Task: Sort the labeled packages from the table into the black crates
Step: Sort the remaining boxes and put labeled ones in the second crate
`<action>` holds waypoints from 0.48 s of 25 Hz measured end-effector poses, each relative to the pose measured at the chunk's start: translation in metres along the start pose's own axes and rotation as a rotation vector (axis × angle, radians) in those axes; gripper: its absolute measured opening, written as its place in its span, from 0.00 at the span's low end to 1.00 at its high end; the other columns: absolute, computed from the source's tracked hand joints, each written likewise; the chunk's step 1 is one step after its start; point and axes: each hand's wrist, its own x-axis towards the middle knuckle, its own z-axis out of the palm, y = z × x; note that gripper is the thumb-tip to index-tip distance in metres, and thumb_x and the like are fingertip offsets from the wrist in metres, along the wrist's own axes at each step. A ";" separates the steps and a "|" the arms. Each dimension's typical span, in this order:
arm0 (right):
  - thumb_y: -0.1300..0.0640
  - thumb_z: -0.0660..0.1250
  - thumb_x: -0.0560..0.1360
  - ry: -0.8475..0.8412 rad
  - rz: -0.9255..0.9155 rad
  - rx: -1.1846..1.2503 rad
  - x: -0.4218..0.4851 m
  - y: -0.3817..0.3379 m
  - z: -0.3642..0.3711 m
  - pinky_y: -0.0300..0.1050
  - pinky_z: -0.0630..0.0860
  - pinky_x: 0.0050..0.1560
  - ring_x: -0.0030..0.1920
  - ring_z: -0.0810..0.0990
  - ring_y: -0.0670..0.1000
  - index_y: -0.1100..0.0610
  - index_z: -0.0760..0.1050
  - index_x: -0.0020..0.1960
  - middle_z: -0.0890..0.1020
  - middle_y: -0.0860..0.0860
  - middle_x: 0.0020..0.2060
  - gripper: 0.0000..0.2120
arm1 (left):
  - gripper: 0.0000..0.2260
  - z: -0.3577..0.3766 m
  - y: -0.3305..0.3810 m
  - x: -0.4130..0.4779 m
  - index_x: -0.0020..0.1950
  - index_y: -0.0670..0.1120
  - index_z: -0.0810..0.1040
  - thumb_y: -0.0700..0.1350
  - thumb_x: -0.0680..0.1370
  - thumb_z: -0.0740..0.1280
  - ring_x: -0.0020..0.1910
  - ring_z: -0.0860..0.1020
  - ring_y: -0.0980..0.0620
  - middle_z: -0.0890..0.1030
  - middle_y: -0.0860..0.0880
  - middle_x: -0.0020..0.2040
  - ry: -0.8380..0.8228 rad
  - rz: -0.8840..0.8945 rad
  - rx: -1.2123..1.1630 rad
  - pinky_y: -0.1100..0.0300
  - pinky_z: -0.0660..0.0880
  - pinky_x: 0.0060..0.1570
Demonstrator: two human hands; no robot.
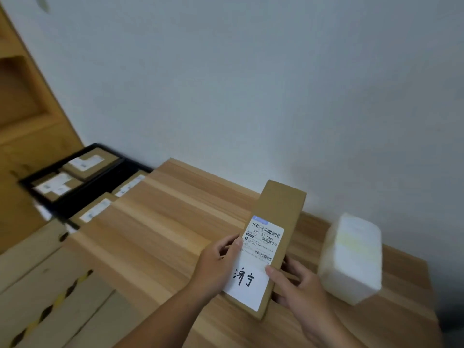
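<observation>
My left hand (218, 262) and right hand (302, 288) are gripping the near end of the long cardboard box (279, 209). Left fingers are curling round its left edge and the right thumb and fingers are pinching its right edge. The table (163, 222) is carrying the box on its right half, long axis running away from me toward the table's back edge. Beyond the table's far left corner the black crates (100, 173) are sitting, already holding brown labelled packages (56, 185), so I am judging the box must travel left, my left hand being nearer. A white wrapped parcel (351, 259) is waiting at the table's right end. The box's label (263, 237) is facing up.
</observation>
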 end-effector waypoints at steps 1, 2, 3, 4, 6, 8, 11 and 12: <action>0.56 0.77 0.74 -0.032 -0.004 0.002 0.005 0.001 0.012 0.46 0.85 0.43 0.50 0.88 0.46 0.40 0.83 0.58 0.87 0.40 0.52 0.16 | 0.10 -0.013 -0.001 -0.004 0.62 0.58 0.83 0.54 0.83 0.65 0.48 0.87 0.52 0.88 0.53 0.50 0.037 -0.003 0.002 0.51 0.84 0.46; 0.56 0.77 0.73 -0.054 -0.015 0.003 0.008 0.002 0.024 0.47 0.85 0.43 0.49 0.88 0.46 0.36 0.81 0.58 0.87 0.39 0.51 0.19 | 0.10 -0.025 -0.002 -0.007 0.62 0.58 0.83 0.54 0.83 0.66 0.47 0.87 0.52 0.88 0.53 0.50 0.073 -0.004 0.007 0.52 0.84 0.44; 0.54 0.78 0.73 -0.073 -0.034 0.002 0.013 0.004 0.039 0.48 0.85 0.42 0.49 0.88 0.46 0.32 0.78 0.57 0.86 0.38 0.51 0.21 | 0.10 -0.040 -0.004 -0.009 0.62 0.58 0.83 0.54 0.83 0.66 0.46 0.87 0.52 0.88 0.53 0.49 0.113 -0.002 0.013 0.54 0.84 0.42; 0.53 0.79 0.72 -0.087 -0.046 0.000 0.016 0.005 0.053 0.49 0.85 0.42 0.48 0.88 0.46 0.29 0.76 0.57 0.86 0.37 0.51 0.23 | 0.10 -0.054 -0.006 -0.012 0.62 0.57 0.83 0.54 0.82 0.67 0.46 0.87 0.53 0.88 0.53 0.49 0.149 0.000 0.010 0.56 0.83 0.41; 0.49 0.79 0.68 -0.129 -0.050 -0.021 0.023 0.007 0.082 0.51 0.85 0.43 0.49 0.88 0.47 0.27 0.76 0.55 0.86 0.38 0.52 0.23 | 0.10 -0.083 -0.011 -0.017 0.61 0.56 0.83 0.53 0.82 0.67 0.46 0.87 0.53 0.88 0.53 0.49 0.207 0.000 -0.012 0.58 0.83 0.40; 0.46 0.77 0.66 -0.171 -0.052 -0.049 0.029 0.008 0.116 0.53 0.86 0.43 0.49 0.88 0.48 0.29 0.78 0.57 0.85 0.37 0.54 0.23 | 0.09 -0.116 -0.017 -0.020 0.61 0.57 0.83 0.53 0.82 0.67 0.45 0.87 0.53 0.88 0.53 0.48 0.234 -0.006 -0.033 0.60 0.82 0.38; 0.47 0.76 0.66 -0.223 -0.050 -0.068 0.044 0.010 0.174 0.57 0.86 0.45 0.50 0.88 0.49 0.35 0.80 0.59 0.84 0.39 0.57 0.23 | 0.09 -0.172 -0.025 -0.017 0.60 0.58 0.82 0.55 0.82 0.66 0.44 0.87 0.54 0.88 0.55 0.47 0.258 -0.001 -0.031 0.62 0.81 0.36; 0.48 0.76 0.66 -0.230 -0.047 -0.071 0.048 0.011 0.195 0.57 0.85 0.46 0.50 0.88 0.50 0.35 0.80 0.59 0.85 0.39 0.56 0.23 | 0.09 -0.193 -0.028 -0.014 0.60 0.59 0.82 0.55 0.82 0.66 0.43 0.87 0.55 0.88 0.56 0.47 0.273 0.002 -0.024 0.63 0.81 0.35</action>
